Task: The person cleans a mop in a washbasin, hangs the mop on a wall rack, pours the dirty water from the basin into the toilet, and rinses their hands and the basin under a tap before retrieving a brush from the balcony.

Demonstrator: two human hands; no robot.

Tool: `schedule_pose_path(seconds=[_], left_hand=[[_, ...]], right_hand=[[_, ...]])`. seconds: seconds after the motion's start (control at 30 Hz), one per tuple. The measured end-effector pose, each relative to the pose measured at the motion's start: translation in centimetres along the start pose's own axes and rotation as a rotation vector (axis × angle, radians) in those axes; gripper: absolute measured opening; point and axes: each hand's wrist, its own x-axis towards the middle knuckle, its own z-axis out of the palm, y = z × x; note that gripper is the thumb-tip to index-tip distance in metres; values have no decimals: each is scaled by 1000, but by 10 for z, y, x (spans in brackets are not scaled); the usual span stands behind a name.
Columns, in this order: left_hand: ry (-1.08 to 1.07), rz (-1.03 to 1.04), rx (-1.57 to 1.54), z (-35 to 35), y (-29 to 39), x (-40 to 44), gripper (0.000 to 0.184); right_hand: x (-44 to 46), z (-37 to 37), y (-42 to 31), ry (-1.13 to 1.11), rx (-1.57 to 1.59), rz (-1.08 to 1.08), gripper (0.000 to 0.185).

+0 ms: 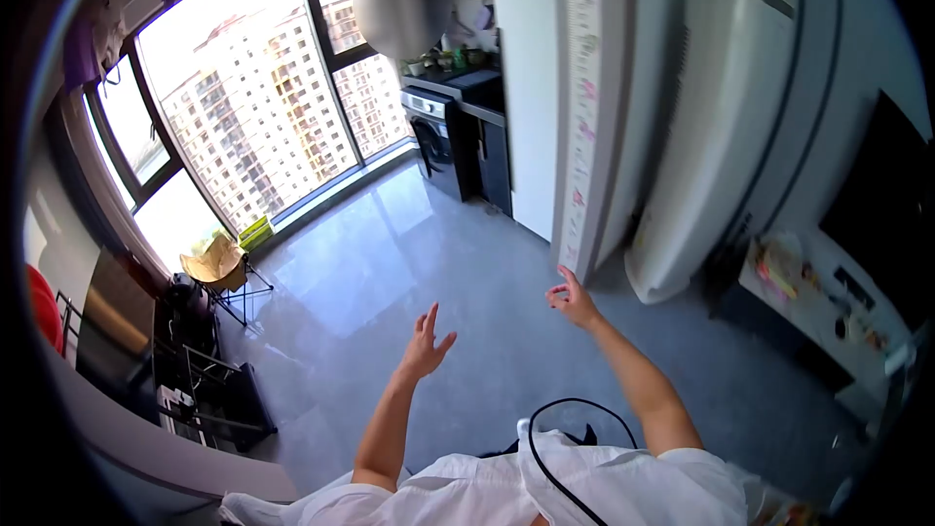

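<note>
Both my arms reach forward over the grey tiled floor (467,273). My left hand (425,345) hangs in the air left of centre, its fingers apart and nothing in it. Farther right, my right hand (573,299) is raised with fingers spread and bent, also holding nothing. It appears nearest to the tall white air conditioner (696,127) and the wall edge with a pink-patterned strip (584,117), apparently without touching either. A black cable (547,468) loops across the front of my white shirt (467,487).
A washing machine (433,141) stands under a dark counter by the tall window (253,88). A tan folding chair (216,265) and black metal frame (209,380) are at left. On the right, a TV cabinet (799,307) holds small items below a dark television (881,205).
</note>
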Motion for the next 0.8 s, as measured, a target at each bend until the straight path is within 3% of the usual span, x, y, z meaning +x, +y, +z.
schedule_pose_path(seconds=[0.07, 0.13, 0.27, 0.33, 0.43, 0.53, 0.67, 0.8], left_hand=[[31, -44, -22, -14, -47, 33, 71], [163, -44, -43, -35, -96, 63, 73], [373, -271, -90, -87, -191, 106, 73], [293, -545, -90, -103, -241, 137, 73], [194, -621, -46, -123, -294, 228, 73], [171, -428, 24, -146, -325, 362, 71], [52, -262, -99, -183, -282, 571, 65], [-33, -61, 12, -182, -270, 739, 66]], right_hand=[[73, 21, -15, -14, -7, 3, 72], [153, 48, -40, -178, -124, -49, 70], [311, 107, -53, -364, -190, -120, 64], [382, 131, -43, -470, -107, -106, 58], [494, 141, -9, -466, -148, -61, 56], [585, 124, 7, -458, -200, 62, 56], [712, 91, -6, -302, -166, 6, 49], [841, 60, -5, -126, -89, 11, 41]])
